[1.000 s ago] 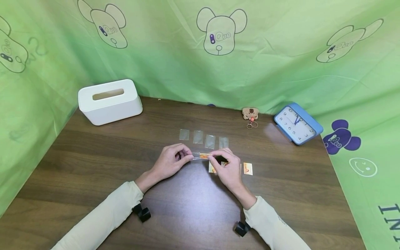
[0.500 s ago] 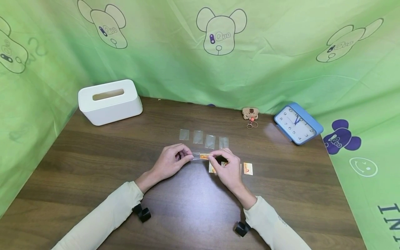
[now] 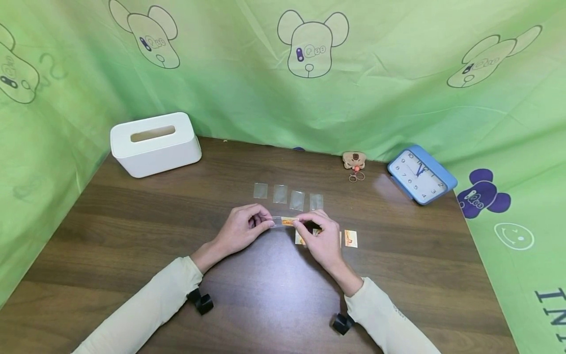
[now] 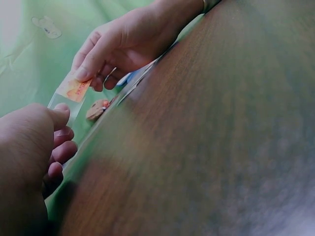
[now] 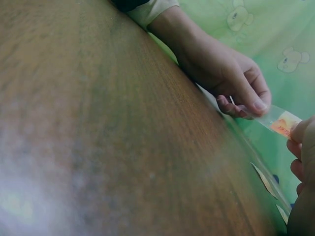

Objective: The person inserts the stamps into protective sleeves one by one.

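Between thumb and fingers, my left hand (image 3: 240,227) pinches one end of a small clear plastic sleeve (image 3: 276,221). An orange and yellow printed card (image 3: 288,221) is at the sleeve's other end, and my right hand (image 3: 322,238) pinches it there. In the left wrist view the card (image 4: 75,90) appears partly within the clear plastic; how far in, I cannot tell. Both hands are raised above the table. Behind them several clear sleeves (image 3: 279,193) lie in a row. Several printed cards (image 3: 351,239) lie near my right hand, which partly hides them.
A white tissue box (image 3: 156,147) stands at the back left of the wooden table (image 3: 265,305). At the back right are a brown animal-shaped keychain (image 3: 354,160) and a blue clock (image 3: 420,174). A green printed curtain (image 3: 247,88) hangs behind the table.
The card has shifted very slightly left, toward my left hand. Both hands keep their pinch and stay nearly in place. Everything on the table is unchanged.
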Available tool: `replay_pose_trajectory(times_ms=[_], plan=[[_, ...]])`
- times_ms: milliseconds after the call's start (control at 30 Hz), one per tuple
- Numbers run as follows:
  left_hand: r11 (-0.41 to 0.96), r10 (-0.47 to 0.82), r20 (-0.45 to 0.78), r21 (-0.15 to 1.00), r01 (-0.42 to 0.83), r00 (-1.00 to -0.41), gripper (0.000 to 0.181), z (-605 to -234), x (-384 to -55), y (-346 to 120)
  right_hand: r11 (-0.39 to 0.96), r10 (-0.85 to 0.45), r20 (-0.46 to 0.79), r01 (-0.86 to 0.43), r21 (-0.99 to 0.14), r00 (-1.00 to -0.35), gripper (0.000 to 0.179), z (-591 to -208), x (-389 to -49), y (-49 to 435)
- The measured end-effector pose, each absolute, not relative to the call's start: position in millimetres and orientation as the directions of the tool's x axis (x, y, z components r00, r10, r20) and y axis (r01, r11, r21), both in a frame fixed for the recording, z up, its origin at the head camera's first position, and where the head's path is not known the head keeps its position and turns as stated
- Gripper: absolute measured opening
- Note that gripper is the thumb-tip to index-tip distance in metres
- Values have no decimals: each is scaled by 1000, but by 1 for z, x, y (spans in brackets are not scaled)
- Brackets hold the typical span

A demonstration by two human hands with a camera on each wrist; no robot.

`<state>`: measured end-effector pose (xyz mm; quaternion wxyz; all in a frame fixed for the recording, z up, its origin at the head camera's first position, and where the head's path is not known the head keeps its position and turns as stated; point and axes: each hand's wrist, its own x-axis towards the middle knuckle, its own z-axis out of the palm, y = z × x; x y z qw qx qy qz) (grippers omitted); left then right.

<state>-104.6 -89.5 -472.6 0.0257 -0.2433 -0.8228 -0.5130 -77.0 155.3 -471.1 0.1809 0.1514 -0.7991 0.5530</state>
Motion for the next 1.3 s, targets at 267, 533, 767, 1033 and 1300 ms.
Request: replay_pose_trajectory(times_ms=[267,533,767,1033,1300], plan=[[358,413,308,811,464,-857,12,-473,-105,-90,340,-79,435,-435,-834,-897,15,-472,-77,155],[433,459,357,709,556,-814,31,-471,-101,-90,315,-65,467,-462,-829,-882,14,-476,-77,156],[579,488,477,450,680,-731,63,-473,-97,-88,292,-42,456,-448,-845,-889,14,-477,-78,157],[580,443,565,412,703,-696,51,-473,-92,-85,300,-22,437,-423,-855,-899,13,-477,-77,157],[553,442,582,423,718,-683,43,-474,-92,-85,295,-8,416,-400,-868,-909,17,-474,-75,156]])
